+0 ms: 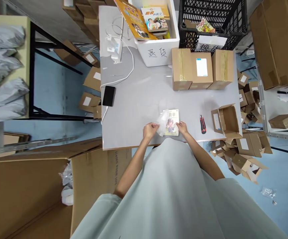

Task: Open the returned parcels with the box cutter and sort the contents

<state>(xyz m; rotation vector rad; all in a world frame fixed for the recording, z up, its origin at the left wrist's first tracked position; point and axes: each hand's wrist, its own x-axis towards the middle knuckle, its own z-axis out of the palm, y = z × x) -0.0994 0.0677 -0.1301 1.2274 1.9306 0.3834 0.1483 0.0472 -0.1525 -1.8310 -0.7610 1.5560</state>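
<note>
A small book [173, 123] with a cartoon figure on its pale cover lies on the grey table near its front edge. My left hand [150, 129] pinches a piece of thin, whitish plastic wrap [162, 122], which overlaps the book's left side. At the book's right edge, my right hand [181, 127] grips it between thumb and fingers. Further right on the table are a red and black utility knife [203, 124] and an opened cardboard box [226, 121] with its hollow side showing.
Closed cardboard boxes [201, 70] stand in a row at the back right, before a black crate [212, 25]. A white bin [156, 49] holds books. A phone [108, 96] lies at left on a cable. Discarded boxes [248, 159] cover the floor at right.
</note>
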